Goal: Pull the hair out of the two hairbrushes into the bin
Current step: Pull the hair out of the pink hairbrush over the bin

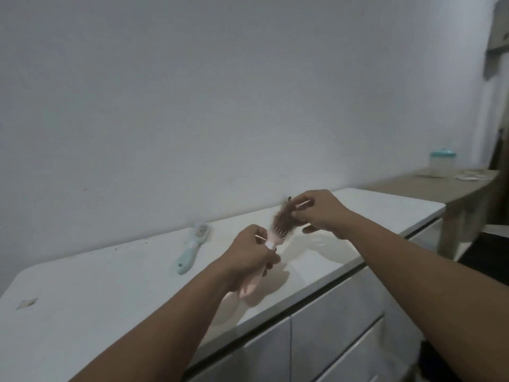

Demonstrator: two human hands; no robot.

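Lighting: dim, flat, cool grey on my feed. Shadows: soft ones under my left hand [249, 253] and right hand [321, 212] on the white counter [91, 293], which shows faint sheen. Blur: hands and pink hairbrush [278, 230] smeared. Edges: wide-angle bending; far table [429, 186] soft

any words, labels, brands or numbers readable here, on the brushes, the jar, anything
None can be read.
Pink hairbrush: no print visible; it is blurred by motion.
Blue hairbrush: no lettering shows.
Teal-lidded jar: too far and blurred to tell.
White counter: no markings that read as text.
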